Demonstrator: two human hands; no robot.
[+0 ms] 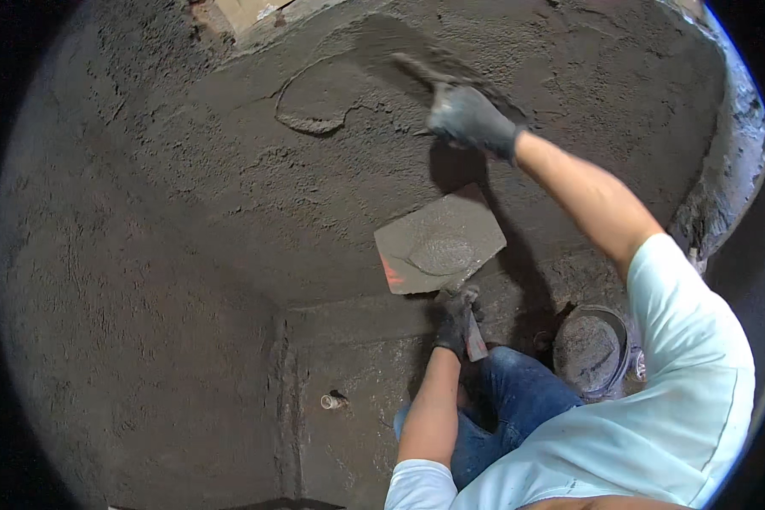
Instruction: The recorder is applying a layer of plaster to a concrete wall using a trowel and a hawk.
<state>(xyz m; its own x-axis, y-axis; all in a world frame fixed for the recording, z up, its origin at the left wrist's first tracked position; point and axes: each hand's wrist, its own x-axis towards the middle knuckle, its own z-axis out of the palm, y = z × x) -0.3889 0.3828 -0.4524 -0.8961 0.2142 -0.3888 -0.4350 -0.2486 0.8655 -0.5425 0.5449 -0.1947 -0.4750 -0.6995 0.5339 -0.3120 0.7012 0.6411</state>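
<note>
My right hand, in a dark glove, grips the handle of a plastering trowel high on the wall. Motion smears the trowel, and its dark blade is hard to tell from the wet grey mortar on the wall. Lower down, my left hand, also gloved, is closed round the handle of a mortar board. A mound of wet mortar lies on that board, close to the wall. To the left of the trowel, a raised curved ridge of mortar stands out on the rough surface.
A bucket of mortar stands on the floor to my right. A short pale pipe stub rises from the floor at left. Another mortared wall meets this one in a corner. A pale, rough edge bounds the wall at right.
</note>
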